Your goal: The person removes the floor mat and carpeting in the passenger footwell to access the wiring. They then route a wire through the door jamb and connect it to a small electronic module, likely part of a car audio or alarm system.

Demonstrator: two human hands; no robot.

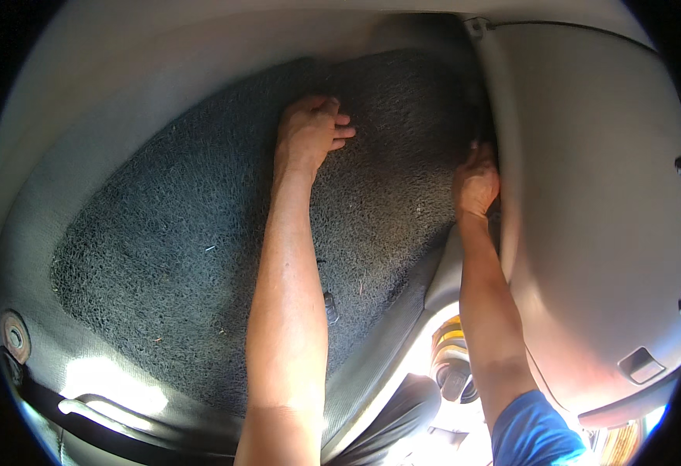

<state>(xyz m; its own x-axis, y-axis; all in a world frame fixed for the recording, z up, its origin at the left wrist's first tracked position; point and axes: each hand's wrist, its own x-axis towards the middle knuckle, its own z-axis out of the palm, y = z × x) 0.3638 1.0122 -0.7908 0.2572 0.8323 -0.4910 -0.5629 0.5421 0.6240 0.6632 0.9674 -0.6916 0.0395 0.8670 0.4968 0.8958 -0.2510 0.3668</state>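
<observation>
A dark grey, coarse looped car floor mat [193, 233] lies in a vehicle footwell. My left hand [309, 128] presses on the mat's far part, fingers curled and gripping a fold of it. My right hand [476, 182] is at the mat's right edge, where it meets the grey plastic panel [589, 194]; its fingers are tucked against that edge and partly hidden. Both bare forearms come up from the bottom of the view, the right one with a blue sleeve [535, 431].
Light grey carpet [69, 155] surrounds the mat on the left and far side. A round fastener [16, 335] and a black bar [107, 427] sit at lower left. A grey door sill [403, 334] and a yellow-and-black object [451, 353] lie between my arms.
</observation>
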